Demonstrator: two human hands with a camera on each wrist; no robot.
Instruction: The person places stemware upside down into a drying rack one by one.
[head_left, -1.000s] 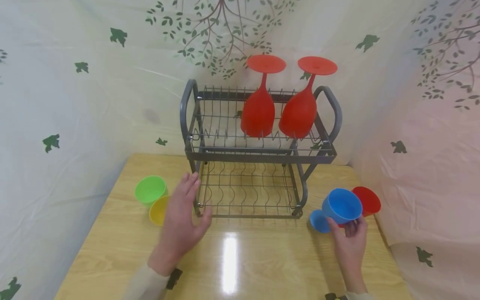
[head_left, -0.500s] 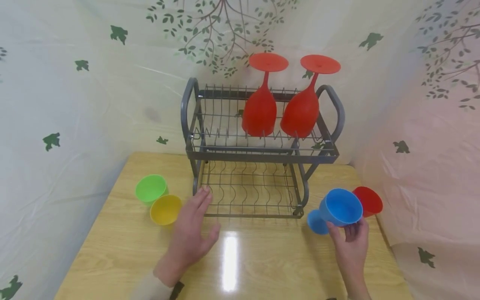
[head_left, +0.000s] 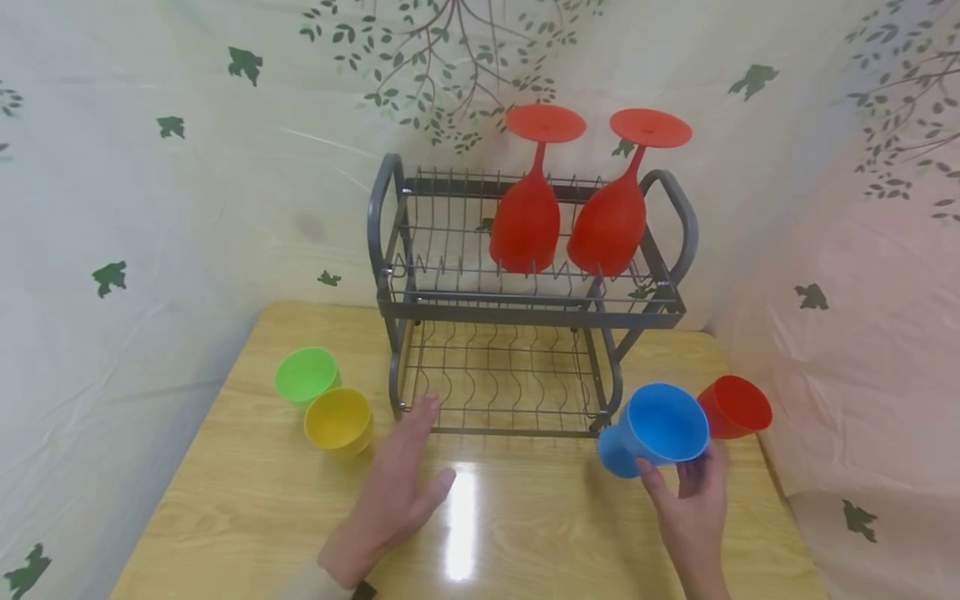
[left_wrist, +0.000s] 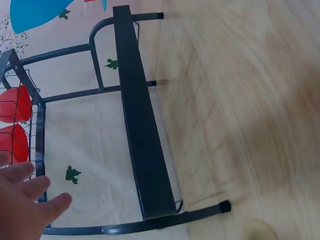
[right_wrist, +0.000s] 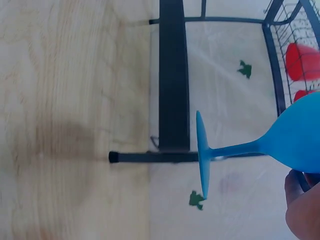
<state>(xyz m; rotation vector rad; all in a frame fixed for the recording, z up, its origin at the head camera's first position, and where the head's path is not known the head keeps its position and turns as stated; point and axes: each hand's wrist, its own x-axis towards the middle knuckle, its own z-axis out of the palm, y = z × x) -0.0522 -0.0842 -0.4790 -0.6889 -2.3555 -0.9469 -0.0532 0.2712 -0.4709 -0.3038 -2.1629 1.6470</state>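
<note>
My right hand [head_left: 690, 508] holds a blue plastic goblet [head_left: 665, 423] by its bowl, off the table at the right of the dish rack. The goblet leans, its mouth toward me; in the right wrist view its stem and round foot [right_wrist: 202, 155] stick out past the fingers. My left hand [head_left: 393, 496] hovers at the front left of the rack with fingers extended and nothing in it. Beside it stand a yellow cup [head_left: 339, 421] and a green cup [head_left: 307, 377]. A red cup [head_left: 735, 407] is just behind the blue goblet.
A dark two-tier dish rack [head_left: 532, 315] stands at the back of the wooden table [head_left: 540, 533]. Two red goblets [head_left: 527, 218] rest upside down on its upper tier, the right one tilted. A patterned cloth [head_left: 150, 208] hangs around the table's back and sides.
My right hand has brought the blue goblet slightly left and nearer, away from the red cup. My left hand has moved right and down, uncovering the yellow cup.
</note>
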